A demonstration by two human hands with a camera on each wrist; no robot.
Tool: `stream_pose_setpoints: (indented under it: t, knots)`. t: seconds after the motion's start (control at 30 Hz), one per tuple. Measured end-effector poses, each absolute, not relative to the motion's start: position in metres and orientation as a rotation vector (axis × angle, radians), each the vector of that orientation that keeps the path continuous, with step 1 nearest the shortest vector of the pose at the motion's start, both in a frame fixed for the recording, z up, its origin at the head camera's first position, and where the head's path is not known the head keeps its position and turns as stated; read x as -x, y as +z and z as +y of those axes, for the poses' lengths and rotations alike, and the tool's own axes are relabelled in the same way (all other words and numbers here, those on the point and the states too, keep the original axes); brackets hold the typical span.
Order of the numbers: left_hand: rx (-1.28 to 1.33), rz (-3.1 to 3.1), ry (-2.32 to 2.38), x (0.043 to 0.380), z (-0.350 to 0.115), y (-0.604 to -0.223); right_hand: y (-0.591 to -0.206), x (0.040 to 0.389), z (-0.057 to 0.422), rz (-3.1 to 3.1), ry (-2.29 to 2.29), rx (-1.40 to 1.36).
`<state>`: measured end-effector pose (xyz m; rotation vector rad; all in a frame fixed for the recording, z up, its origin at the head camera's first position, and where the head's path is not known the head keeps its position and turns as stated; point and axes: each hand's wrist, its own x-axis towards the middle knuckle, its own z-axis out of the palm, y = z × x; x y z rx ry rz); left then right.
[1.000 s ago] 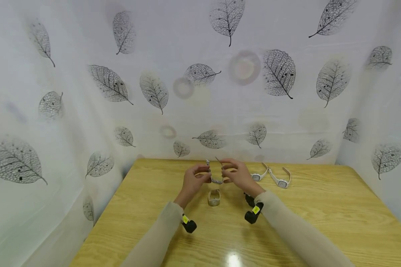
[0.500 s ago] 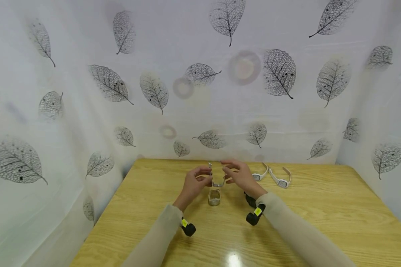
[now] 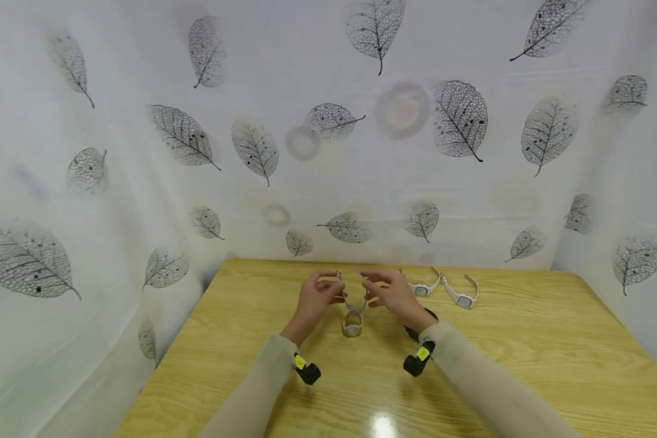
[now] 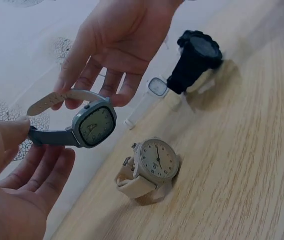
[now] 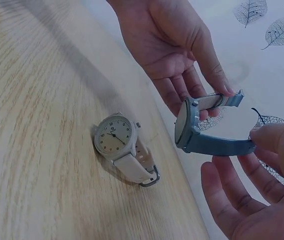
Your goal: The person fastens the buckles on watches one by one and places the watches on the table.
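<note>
Left hand [image 3: 314,296] and right hand [image 3: 392,292] each pinch one strap end of blue watch [image 4: 93,125], unbuckled (held above counter [image 3: 525,353]). Cream watch [image 5: 117,140] below hands, buckled. Fastening left.

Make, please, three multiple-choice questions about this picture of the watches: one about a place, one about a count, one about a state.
1. Where does the cream round watch lie?
A. On the wooden table, under the hands
B. On a shelf
C. Inside a box

2. How many white watches lie at the far side of the table?
A. None
B. Two
C. Five

3. How is the blue-strapped watch held?
A. It lies flat on the table
B. One hand holds it alone
C. The left hand and right hand each pinch a strap end

Answers: 1 A, it rests on the wood; 2 B, a pair lies there; 3 C, each hand pinches one strap end.
</note>
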<state>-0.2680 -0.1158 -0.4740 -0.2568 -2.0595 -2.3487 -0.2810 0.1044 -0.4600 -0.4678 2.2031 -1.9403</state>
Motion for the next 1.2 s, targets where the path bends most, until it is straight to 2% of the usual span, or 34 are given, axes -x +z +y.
stream_pose_setpoints:
  t: [1.2]
  knots:
    - [0.257, -1.951, -2.563, 0.263, -0.12, -0.475, -0.467, 0.268, 0.113, 2.256, -1.875, 0.544]
